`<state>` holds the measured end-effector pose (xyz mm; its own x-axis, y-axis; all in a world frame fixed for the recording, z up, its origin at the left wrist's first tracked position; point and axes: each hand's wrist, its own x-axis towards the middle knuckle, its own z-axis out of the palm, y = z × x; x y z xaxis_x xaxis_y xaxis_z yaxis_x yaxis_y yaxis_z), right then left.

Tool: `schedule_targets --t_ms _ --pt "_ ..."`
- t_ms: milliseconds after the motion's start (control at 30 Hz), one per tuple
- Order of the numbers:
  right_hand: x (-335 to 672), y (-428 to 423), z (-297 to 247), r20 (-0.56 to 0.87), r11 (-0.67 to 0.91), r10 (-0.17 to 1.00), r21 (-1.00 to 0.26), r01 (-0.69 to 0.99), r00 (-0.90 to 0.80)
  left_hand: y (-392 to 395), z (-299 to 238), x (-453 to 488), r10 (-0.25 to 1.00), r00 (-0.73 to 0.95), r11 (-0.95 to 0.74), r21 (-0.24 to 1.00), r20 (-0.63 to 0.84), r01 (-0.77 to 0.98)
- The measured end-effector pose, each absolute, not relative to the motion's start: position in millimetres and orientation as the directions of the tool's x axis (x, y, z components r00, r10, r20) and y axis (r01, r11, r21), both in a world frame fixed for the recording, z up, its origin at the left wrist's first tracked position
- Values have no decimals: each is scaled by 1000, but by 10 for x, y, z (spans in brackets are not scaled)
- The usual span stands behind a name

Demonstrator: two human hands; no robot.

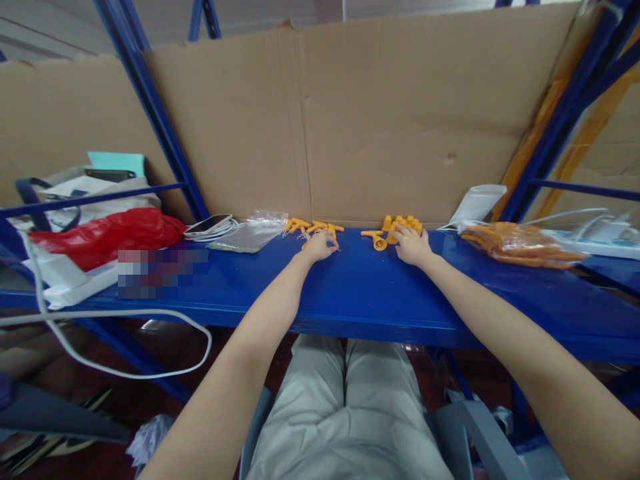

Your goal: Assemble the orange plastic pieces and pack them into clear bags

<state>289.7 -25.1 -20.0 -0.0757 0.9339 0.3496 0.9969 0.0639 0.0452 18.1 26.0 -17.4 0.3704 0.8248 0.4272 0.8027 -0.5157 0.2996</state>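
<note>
My left hand [320, 247] is at the back of the blue table, beside a pile of yellow plastic T-shaped parts [300, 225] with thin, light-coloured bits among them. Its fingers are curled together, and whatever they pinch is too small to make out. Over a cluster of yellow block-like pieces [411, 222] rests my right hand [413, 247], fingers apart and touching them; the fingertips are partly hidden. Just left of that hand lies a yellow part with a stem [369, 233] next to a round yellow piece with a dark centre [380, 245].
A clear plastic bag [245, 239] and a phone with a white cable [210, 225] lie left. Farther left are a red bag [115, 233] and a white power strip [85, 287]. An orange package [517, 245] sits right. Cardboard [370, 120] stands behind the blue tabletop [360, 293].
</note>
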Motion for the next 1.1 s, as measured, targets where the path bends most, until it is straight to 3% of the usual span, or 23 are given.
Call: schedule_targets --t_ms 100,233,367,533,667,833,1100 --pt "2919 -237 -212 349 71 934 10 997 -70 229 -164 213 807 344 -517 295 480 804" --pt "2923 -209 -240 300 46 953 -31 998 -34 227 -154 144 852 188 -367 302 489 880" --pt "2927 -151 -276 241 15 971 -32 999 -7 273 -166 4 927 111 -211 256 357 943" --pt "2990 -24 -330 204 84 976 -42 996 -74 202 -90 22 941 203 -243 124 272 962" --pt "3024 41 -331 140 106 985 -72 992 -96 30 67 141 983 135 -147 96 125 984" --pt "3022 44 -324 141 67 988 -79 995 -55 -44 133 172 996 85 -86 209 12 974" --pt "2955 -81 -312 353 106 936 -254 962 -10 -23 60 187 998 33 -54 421 58 905"
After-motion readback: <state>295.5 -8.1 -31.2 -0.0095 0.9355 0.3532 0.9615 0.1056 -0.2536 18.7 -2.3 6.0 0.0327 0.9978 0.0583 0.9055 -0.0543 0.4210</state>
